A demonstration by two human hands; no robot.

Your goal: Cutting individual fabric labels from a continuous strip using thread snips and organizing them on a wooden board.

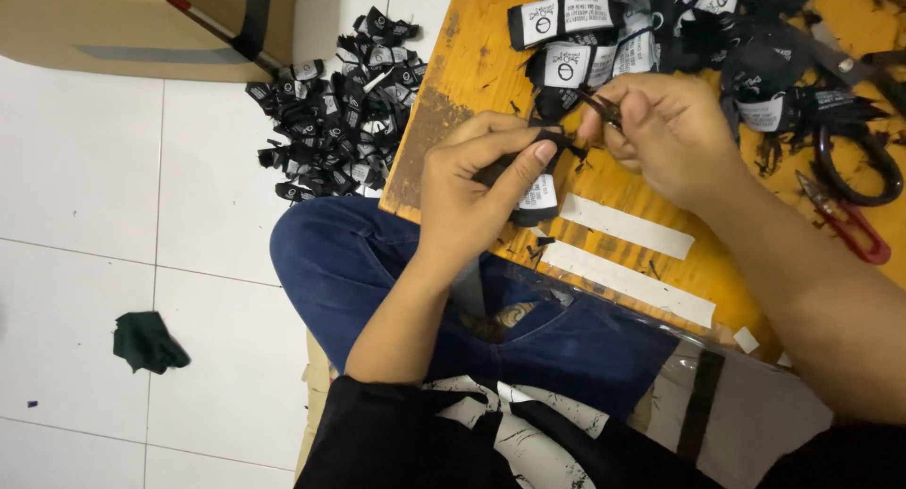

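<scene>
Pinched between left hand (472, 182) thumb and forefinger: small black fabric label (538, 192) with white print, hanging over wooden board (472, 64) near its lower edge. Clenched in right hand (665, 135): thread snips (596, 104), dark tips aimed at 9 o'clock toward label's top, close to touching. Heaped at 12 o'clock on board: more black labels (585, 36). At 10 o'clock on white floor: loose pile of labels (335, 111) beside cardboard box (142, 26). At 3 o'clock: red-handled snips (849, 220). At 5 o'clock: two white strips (628, 253).
</scene>
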